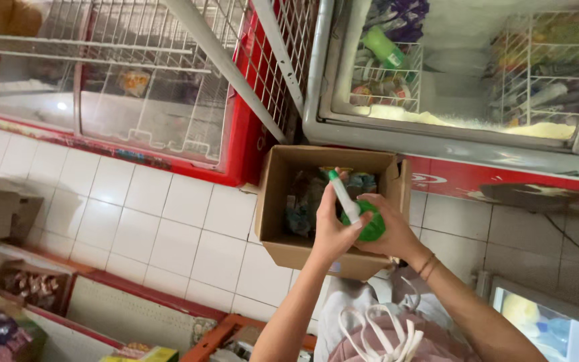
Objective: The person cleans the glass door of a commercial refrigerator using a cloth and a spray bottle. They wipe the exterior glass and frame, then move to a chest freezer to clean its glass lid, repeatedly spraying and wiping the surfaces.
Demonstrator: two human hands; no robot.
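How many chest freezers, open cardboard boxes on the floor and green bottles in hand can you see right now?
Chest freezers: 3, a red one, a grey-framed one and a corner of one
Open cardboard boxes on the floor: 2, centre and left edge
Green bottles held by the left hand and right hand: 1
Total: 6

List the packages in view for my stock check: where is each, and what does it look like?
Open brown cardboard box: on the white tiled floor, holding dark packets.
Green plastic packet with white end: held over the box by both hands.
Green wrapped item: in the right freezer's wire basket.
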